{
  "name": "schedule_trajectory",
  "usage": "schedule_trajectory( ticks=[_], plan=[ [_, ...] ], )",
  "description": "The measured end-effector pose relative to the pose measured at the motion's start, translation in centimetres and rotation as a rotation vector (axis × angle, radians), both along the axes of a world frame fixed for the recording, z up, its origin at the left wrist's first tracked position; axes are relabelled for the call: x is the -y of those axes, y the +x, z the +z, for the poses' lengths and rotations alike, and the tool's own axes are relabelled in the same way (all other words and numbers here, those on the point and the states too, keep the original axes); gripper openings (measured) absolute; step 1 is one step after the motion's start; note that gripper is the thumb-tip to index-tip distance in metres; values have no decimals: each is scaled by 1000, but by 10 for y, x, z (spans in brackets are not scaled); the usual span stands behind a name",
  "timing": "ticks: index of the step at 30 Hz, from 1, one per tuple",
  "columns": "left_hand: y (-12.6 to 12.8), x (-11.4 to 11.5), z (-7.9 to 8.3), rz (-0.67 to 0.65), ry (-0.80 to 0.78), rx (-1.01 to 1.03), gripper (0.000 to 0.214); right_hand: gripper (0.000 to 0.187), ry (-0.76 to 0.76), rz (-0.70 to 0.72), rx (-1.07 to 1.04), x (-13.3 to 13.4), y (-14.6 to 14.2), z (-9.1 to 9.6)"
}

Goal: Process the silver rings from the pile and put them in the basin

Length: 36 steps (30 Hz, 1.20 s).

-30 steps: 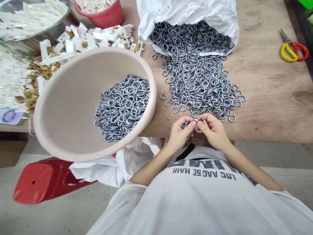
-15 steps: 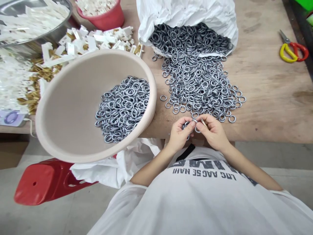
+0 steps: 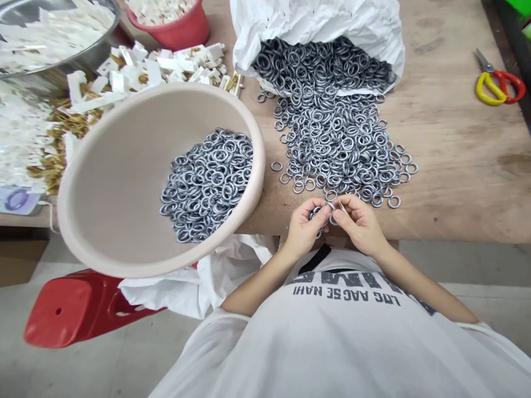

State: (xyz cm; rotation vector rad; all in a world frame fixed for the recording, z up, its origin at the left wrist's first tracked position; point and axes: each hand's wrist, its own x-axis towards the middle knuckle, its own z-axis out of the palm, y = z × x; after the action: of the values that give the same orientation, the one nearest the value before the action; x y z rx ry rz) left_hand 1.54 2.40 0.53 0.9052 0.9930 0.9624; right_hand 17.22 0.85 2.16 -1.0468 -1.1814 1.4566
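Note:
At the table's front edge my left hand [image 3: 306, 225] is closed on several grey rings [image 3: 316, 212], partly hidden by its fingers. My right hand [image 3: 359, 222] meets it, fingers pinched round a thin pointed tool [image 3: 342, 207], and a grey ring [image 3: 332, 219] sits between the two hands. The tool's kind is too small to tell. Just beyond my fingers spreads a heap of loose grey rings [image 3: 336, 138], spilling from a white sack [image 3: 319, 19]. To the left, a big beige basin [image 3: 112, 166] holds a pile of similar rings [image 3: 211, 182].
Scissors [image 3: 495, 83] with red and yellow handles lie far right. A red tub [image 3: 178, 27], a steel bowl [image 3: 50, 80] and white plastic parts [image 3: 161, 63] stand at the back left. A red stool [image 3: 62, 309] is below the basin.
My right hand has shifted slightly, and the thin tool now lies at a slightly different angle beside the ring. The left hand keeps its grip on the rings.

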Motion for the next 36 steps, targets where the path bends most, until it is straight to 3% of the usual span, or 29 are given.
schedule_trajectory(
  ticks=[36],
  plan=[
    [2, 0, -1, 5, 35, -46, 35, 28, -108, 41, -104, 2, -3, -11]
  ],
)
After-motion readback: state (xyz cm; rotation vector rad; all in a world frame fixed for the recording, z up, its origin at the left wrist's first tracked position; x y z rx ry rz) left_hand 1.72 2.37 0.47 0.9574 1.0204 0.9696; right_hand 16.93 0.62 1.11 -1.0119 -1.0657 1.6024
